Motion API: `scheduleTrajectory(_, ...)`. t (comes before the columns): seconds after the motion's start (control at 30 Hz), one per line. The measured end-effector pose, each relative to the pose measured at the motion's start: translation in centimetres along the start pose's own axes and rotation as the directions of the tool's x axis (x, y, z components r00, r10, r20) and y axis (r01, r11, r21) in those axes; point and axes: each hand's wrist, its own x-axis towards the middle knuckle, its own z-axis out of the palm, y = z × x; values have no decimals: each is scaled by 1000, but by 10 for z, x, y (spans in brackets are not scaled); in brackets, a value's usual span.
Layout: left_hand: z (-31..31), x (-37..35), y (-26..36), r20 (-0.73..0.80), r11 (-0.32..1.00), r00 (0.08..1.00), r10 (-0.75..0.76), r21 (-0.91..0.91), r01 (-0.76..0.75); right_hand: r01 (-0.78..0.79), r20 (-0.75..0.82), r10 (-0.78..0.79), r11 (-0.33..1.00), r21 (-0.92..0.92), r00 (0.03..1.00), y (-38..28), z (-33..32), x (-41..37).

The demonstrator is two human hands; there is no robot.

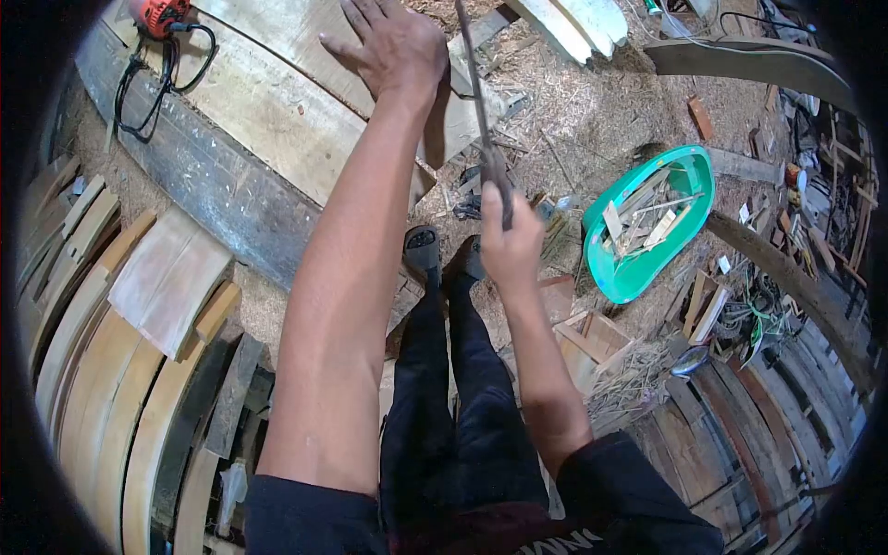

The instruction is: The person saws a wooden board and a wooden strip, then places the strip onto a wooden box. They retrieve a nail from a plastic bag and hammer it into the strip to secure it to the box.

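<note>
My left hand (393,48) presses down on a wooden board (319,55) at the top of the view, fingers spread. In my right hand (511,242) is the dark handle of what looks like a handsaw (479,97). Its long, thin blade shows nearly edge-on and points away from me, just right of the board's end. Teeth on the blade cannot be made out. Below the left hand a second pale plank (268,102) lies alongside the board.
A red power tool (159,17) with a black cord rests on the planks. To the right, a green plastic tub (615,277) holds wood scraps. Stacked timber (111,370) stands at the left. Sawdust and offcuts cover the floor around my feet.
</note>
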Motion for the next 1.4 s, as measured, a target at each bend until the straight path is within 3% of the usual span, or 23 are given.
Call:
scheduleTrajectory(0.03,2,2,1,-12,998,1000,24,-49,-25,68,-33,-70,996,-66,997,18,3,-8)
scheduleTrajectory(0.13,3,0,-9,-50,979,994,100,-175,-108,98,-110,-96,995,7,989,26,-7,-58)
scheduleTrajectory(0.17,6,-1,-8,-83,985,993,89,-138,-100,140,-133,-132,989,50,982,28,-5,-56)
scheduleTrajectory(0.27,-2,-1,2,12,1000,1000,-19,-21,19,75,-57,-72,996,54,996,16,8,-8)
scheduleTrajectory(0.3,-3,-1,3,-2,1000,1000,-14,-22,14,18,-26,-16,997,73,1000,9,9,0)
scheduleTrajectory(0.4,-5,-4,-6,-44,984,992,119,-131,-124,42,-60,-39,998,49,997,11,-4,-35)
scheduleTrajectory(0.43,-4,-5,-6,-26,984,993,118,-129,-121,107,-98,-99,991,81,990,13,-7,-49)
scheduleTrajectory(0.53,1,-1,-3,-28,983,992,126,-132,-129,13,-46,-12,999,34,999,10,-4,-35)
scheduleTrajectory(0.57,3,0,-4,-51,982,990,128,-134,-134,84,-30,-85,996,-18,996,14,1,-17)
scheduleTrajectory(0.6,2,-4,-7,-63,982,990,129,-133,-136,61,-28,-61,998,21,998,12,4,-15)
scheduleTrajectory(0.67,-5,0,-1,33,998,998,55,-22,-55,34,-46,-30,995,98,999,4,5,-8)
scheduleTrajectory(0.7,-8,-2,2,86,999,996,14,34,-17,27,-69,-28,1000,-13,997,8,-1,-23)
scheduleTrajectory(0.8,-5,-2,-4,-30,980,994,100,-171,-104,110,-128,-100,991,75,987,17,-1,-52)
scheduleTrajectory(0.83,-2,-1,-6,8,982,995,100,-163,-97,148,-129,-138,986,77,982,23,0,-49)
scheduleTrajectory(0.93,-7,-4,-4,-63,973,993,104,-201,-115,-10,-43,11,999,42,999,7,9,-3)
scheduleTrajectory(0.97,-3,-2,-5,-58,970,992,111,-213,-121,113,-104,-112,994,8,988,21,16,-6)
scheduleTrajectory(1.0,-4,-4,-7,-40,974,993,108,-198,-113,64,-92,-61,998,25,994,23,17,-10)
scheduleTrajectory(1.07,-8,-2,-5,-18,979,994,111,-169,-112,132,-132,-124,990,49,983,24,21,-10)
scheduleTrajectory(1.2,-11,8,2,-60,958,997,-51,-285,32,136,-92,-129,988,73,987,17,6,9)
scheduleTrajectory(1.3,-5,10,8,-81,960,991,-103,-268,78,123,-30,-123,992,3,992,11,-9,21)
scheduleTrajectory(1.4,-3,12,12,-109,968,982,-153,-218,127,118,-35,-117,992,47,993,3,-12,23)
